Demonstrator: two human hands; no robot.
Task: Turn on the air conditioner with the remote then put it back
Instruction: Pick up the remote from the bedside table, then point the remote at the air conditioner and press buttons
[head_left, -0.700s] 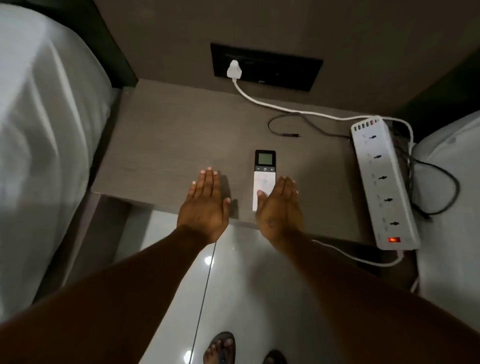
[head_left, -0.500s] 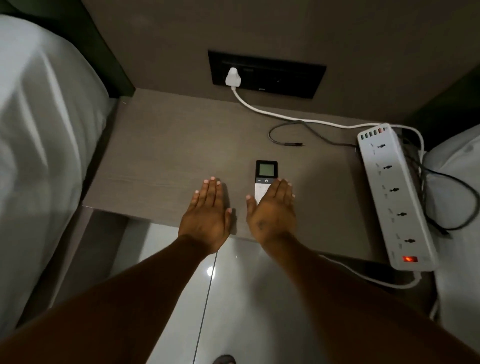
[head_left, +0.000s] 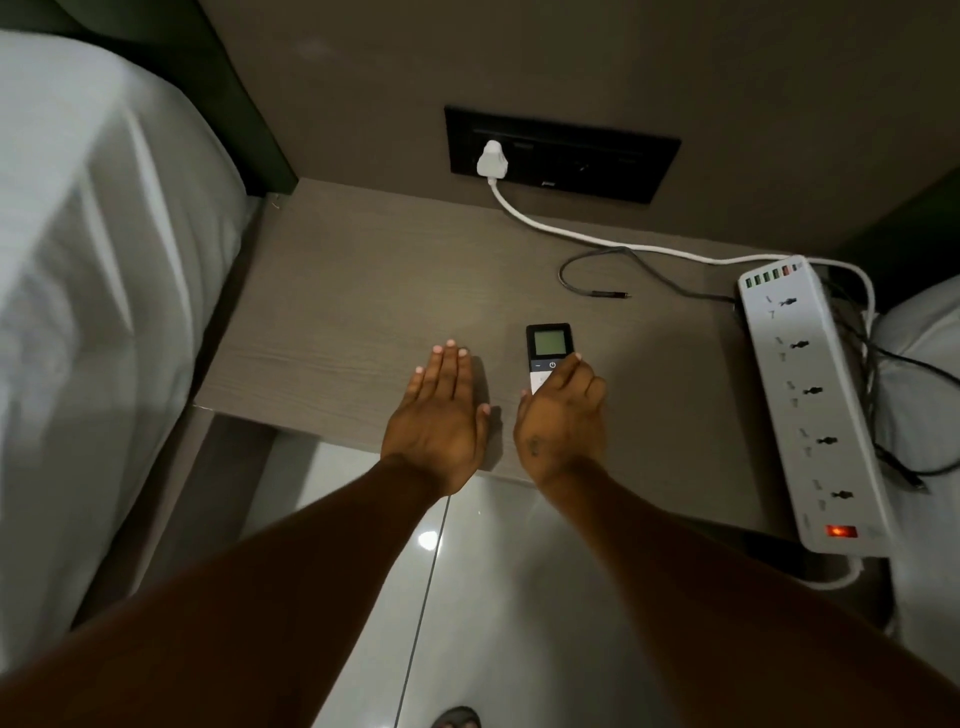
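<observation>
The remote (head_left: 548, 345) is slim and white, with a dark top and a greenish screen. It lies flat on the wooden bedside table (head_left: 363, 291), near the front edge. My right hand (head_left: 563, 421) covers its lower half, with the thumb at its left edge and the index finger along its right edge. The fingers curl around it. My left hand (head_left: 441, 415) rests flat on the table just to the left, fingers together, holding nothing. No air conditioner is in view.
A white power strip (head_left: 810, 405) with a lit red switch lies along the table's right side, corded to a plug (head_left: 491, 161) in the black wall panel (head_left: 561, 153). A loose grey cable (head_left: 597, 275) lies behind the remote. White beds (head_left: 93, 312) flank the table.
My right hand slid left over the remote's lower half and its flat fingers have curled around it. The left hand stayed flat. The view shifted slightly.
</observation>
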